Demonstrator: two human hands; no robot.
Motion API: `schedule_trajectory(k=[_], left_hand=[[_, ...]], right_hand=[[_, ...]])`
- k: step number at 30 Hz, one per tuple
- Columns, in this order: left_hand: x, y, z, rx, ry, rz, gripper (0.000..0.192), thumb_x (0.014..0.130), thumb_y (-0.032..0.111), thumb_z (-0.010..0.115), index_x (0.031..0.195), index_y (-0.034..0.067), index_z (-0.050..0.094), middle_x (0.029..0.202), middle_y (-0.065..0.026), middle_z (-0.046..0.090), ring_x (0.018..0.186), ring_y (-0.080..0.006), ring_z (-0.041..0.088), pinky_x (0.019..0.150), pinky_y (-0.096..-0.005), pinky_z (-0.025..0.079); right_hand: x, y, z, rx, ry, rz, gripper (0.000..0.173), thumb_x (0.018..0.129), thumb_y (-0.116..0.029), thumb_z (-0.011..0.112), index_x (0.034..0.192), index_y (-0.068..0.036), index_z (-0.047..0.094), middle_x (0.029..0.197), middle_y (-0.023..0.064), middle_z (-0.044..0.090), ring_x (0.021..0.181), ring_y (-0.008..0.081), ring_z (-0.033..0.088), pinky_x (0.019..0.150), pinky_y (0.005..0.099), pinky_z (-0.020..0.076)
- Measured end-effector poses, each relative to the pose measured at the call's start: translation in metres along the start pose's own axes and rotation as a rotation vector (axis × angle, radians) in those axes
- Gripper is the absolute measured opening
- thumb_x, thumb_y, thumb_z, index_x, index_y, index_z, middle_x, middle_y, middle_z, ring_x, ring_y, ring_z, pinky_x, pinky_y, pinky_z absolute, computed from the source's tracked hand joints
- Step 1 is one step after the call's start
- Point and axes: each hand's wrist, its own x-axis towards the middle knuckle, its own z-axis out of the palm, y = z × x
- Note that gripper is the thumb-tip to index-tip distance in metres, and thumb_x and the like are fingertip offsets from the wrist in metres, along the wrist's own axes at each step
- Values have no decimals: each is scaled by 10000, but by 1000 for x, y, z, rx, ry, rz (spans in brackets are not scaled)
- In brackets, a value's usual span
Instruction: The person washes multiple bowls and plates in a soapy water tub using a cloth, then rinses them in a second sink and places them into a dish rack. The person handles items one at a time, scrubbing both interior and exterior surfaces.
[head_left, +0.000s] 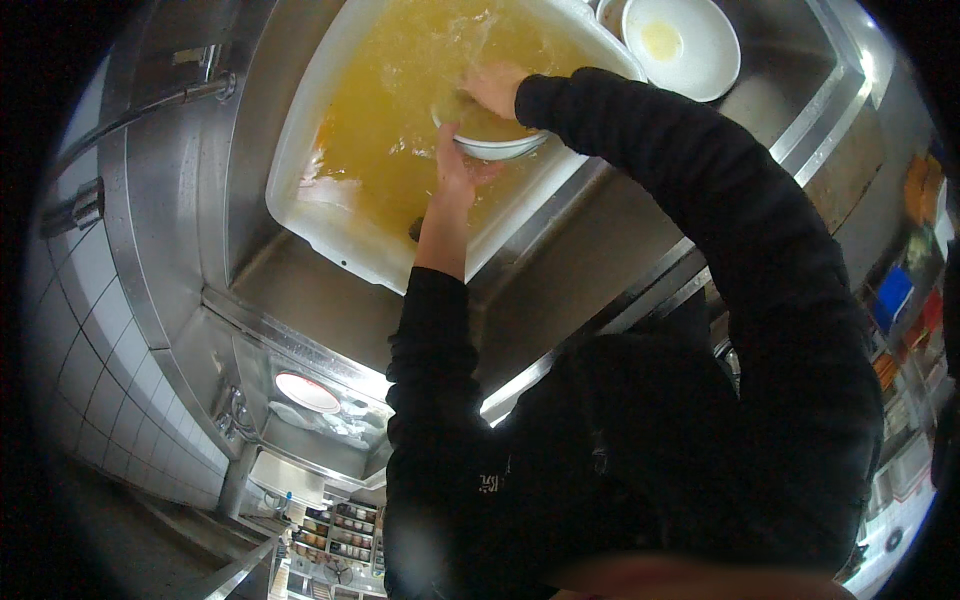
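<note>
A large white plastic tub (296, 142) of cloudy yellow liquid stands in a metal sink. My left hand (457, 165) grips the near-left rim of a white bowl (501, 149), tilted in the liquid, with what looks like a second rim against it. Over the bowl's inside is my right hand (495, 88), its fingers partly hidden by splashing liquid; whether they hold anything cannot be told. A small dark thing (415, 229) shows beside my left wrist.
White bowls (709, 45), one with a little yellow liquid in it, stand right of the tub. A metal pipe (142, 112) runs along the left wall. The sink's metal edge (645, 300) lies before my body. A red-rimmed plate (307, 392) rests in another basin at the lower left.
</note>
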Motion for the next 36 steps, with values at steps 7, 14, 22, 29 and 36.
schedule_trajectory(k=[7,14,22,29,36], left_hand=[[11,-7,-2,3,114,232,530,837,524,471,1165,110,519,1100,-88,567,1007,-213,549,786,-412,462],[2,-3,1,-247,12,71,499,847,501,498,1154,111,540,1139,-61,576,1075,-177,502,824,-391,444],[12,-7,2,-207,54,177,474,803,454,546,1129,110,537,1032,-51,579,929,-198,552,800,-372,449],[19,-6,1,-232,74,142,330,767,341,568,977,86,575,969,-77,585,870,-218,575,757,-351,471],[-3,-10,-10,-113,126,516,417,690,124,594,1074,-37,557,953,-100,595,854,-189,560,749,-313,462]], right_hand=[[-4,-5,-12,527,-847,48,261,671,-226,611,815,-12,646,884,195,653,853,361,611,713,440,469],[1,-9,-10,171,-620,-173,256,660,-204,637,832,-14,650,819,209,642,796,379,617,680,456,481],[2,-5,4,78,-204,33,226,632,-176,625,813,-52,677,846,181,657,804,376,618,686,465,485],[0,-8,2,523,-552,-91,257,655,-145,602,873,-12,630,889,215,627,858,385,600,737,458,470],[-6,-2,-20,179,-337,5,269,665,-106,615,917,-12,624,863,232,622,857,396,598,734,458,480]])
